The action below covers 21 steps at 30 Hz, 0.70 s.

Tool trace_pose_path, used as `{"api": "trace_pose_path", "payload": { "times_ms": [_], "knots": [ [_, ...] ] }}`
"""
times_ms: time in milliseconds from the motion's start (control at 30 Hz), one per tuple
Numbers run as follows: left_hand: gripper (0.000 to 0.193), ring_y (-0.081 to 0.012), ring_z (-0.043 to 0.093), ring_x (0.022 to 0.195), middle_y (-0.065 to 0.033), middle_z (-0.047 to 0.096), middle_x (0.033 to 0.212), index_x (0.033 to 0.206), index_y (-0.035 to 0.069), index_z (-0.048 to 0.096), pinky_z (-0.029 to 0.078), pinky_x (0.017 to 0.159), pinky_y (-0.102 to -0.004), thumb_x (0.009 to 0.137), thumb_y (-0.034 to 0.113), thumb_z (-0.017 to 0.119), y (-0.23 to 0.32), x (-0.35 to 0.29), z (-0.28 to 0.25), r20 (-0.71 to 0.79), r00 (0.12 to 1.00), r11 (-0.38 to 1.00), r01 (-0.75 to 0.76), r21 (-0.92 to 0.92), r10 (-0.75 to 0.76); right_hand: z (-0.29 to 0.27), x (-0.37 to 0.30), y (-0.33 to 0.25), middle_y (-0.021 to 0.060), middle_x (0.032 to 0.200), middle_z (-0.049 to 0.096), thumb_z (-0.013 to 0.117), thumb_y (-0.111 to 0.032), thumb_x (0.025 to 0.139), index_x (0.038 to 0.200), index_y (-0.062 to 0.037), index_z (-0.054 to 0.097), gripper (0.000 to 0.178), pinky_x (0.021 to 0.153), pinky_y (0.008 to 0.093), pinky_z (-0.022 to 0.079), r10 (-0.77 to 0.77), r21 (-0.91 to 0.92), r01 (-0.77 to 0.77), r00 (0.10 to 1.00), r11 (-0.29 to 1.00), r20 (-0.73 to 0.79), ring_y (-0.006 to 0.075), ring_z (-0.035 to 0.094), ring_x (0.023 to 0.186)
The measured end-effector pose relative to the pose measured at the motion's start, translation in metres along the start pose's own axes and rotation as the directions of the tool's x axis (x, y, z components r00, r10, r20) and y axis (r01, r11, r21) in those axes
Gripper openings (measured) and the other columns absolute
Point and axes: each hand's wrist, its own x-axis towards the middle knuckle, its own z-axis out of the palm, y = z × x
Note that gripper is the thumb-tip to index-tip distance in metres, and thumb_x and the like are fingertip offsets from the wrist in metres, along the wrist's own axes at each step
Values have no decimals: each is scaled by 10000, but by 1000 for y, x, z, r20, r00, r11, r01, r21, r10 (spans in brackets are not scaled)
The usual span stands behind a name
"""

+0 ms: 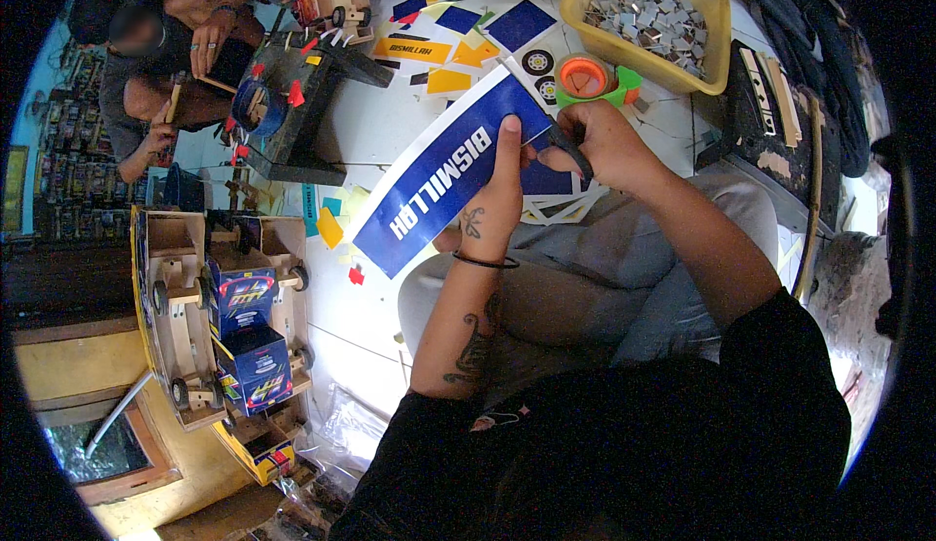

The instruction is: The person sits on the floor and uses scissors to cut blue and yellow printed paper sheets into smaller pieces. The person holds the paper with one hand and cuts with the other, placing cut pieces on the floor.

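Observation:
My left hand (502,166) grips a long, curved blue sticker sheet (414,200) with white lettering and a white border, its thumb lying on top. The sheet slants from the far right down to the near left above my lap. At its right edge, my right hand (609,146) is closed around dark-handled scissors (575,154). Their blades are mostly hidden by my fingers and the sheet, so I cannot tell whether they touch it. Under my hands lies another blue piece (548,182) beside white paper scraps (565,210).
Blue and orange sticker pieces (414,49) lie beyond the sheet. A green and orange tape dispenser (624,83) stands near a yellow tub (720,63) of small pale pieces. Wooden toy trucks (175,336) stand at left. Another person (161,78) sits far left, holding a hammer (175,97).

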Motion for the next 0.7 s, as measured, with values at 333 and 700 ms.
{"api": "trace_pose_path", "payload": {
  "times_ms": [333, 700],
  "knots": [
    [268, -140, 555, 659, -3, 603, 693, 737, 73, 614, 408, 660, -243, 780, 332, 558, -20, 12, 2, -78, 994, 994, -85, -74, 80, -5, 2, -6, 9, 629, 496, 660, -332, 655, 810, -49, 548, 342, 479, 230, 396, 196, 395, -232, 972, 889, 129, 102, 473, 528],
    [150, -143, 583, 607, -75, 595, 689, 911, -2, 462, 490, 563, -245, 786, 17, 542, -63, 68, -59, 252, 955, 935, -59, -349, 154, -10, 14, 5, -15, 753, 487, 632, -347, 724, 924, -103, 507, 340, 492, 219, 405, 152, 210, -161, 987, 964, 60, 72, 470, 611]
  ]
}}
